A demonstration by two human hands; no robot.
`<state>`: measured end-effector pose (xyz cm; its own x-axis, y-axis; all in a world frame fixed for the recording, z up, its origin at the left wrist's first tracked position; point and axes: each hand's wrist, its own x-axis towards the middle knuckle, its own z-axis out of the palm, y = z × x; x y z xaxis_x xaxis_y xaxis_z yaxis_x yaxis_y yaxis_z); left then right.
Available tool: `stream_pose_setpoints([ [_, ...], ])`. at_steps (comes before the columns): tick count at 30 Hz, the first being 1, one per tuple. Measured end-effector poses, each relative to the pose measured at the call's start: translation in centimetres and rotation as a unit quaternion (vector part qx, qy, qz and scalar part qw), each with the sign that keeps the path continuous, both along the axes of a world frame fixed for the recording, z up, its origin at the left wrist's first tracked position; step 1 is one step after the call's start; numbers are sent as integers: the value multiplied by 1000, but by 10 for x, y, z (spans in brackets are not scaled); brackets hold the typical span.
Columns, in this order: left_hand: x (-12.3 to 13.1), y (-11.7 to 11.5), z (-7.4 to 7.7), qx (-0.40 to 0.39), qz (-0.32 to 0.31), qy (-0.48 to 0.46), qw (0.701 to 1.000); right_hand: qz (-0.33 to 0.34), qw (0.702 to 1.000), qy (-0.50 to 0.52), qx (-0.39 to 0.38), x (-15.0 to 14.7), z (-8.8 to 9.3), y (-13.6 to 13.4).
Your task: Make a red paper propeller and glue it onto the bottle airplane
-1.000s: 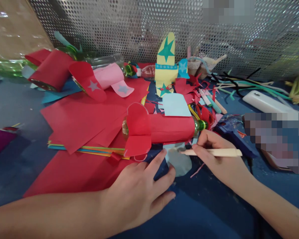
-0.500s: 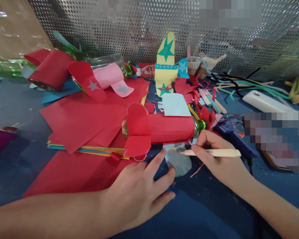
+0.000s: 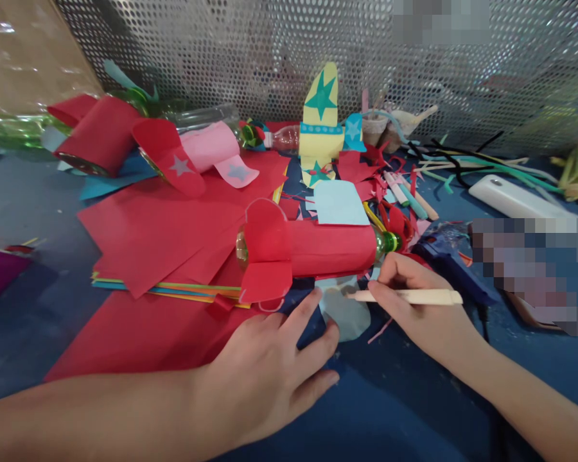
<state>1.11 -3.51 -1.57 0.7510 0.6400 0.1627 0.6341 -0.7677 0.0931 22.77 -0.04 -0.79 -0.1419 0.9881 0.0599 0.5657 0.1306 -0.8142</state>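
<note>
Since a second ago, right hand [image 3: 426, 317] and its cream stick [image 3: 409, 296] have edged slightly left; left hand [image 3: 270, 372] unmoved. Stick tip rests on pale blue cutout [image 3: 345, 316], whose top edge is hidden under red paper-wrapped bottle [image 3: 318, 250] lying on its side just behind. Pencil or plain stick: cannot tell. Pixelated patches mask items at right and on perforated screen [image 3: 221, 51]. No legible writing. Right fingers clamped on stick; left fingers spread flat, tips touching cutout edge. Cutout rounded, plain, on blue table [image 3: 390, 410] between both hands.
</note>
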Motion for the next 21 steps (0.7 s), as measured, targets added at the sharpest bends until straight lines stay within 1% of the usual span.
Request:
stream_pose_setpoints([
  [2, 0, 0, 0, -5, -1, 0, 1000, -5, 1000, 3, 2, 0, -1, 0],
  [6, 0, 0, -1, -9, 2, 0, 1000, 17, 1000, -1, -7, 0, -1, -1],
  [11, -1, -1, -1, 0, 0, -1, 1000, -13, 1000, 14, -3, 0, 1, -1],
  [16, -1, 0, 1, -1, 1, -4, 1000, 15, 1000, 8, -16, 0, 1, -2],
  [21, 0, 0, -1, -3, 0, -1, 1000, -15, 1000, 7, 1, 0, 1, -1],
])
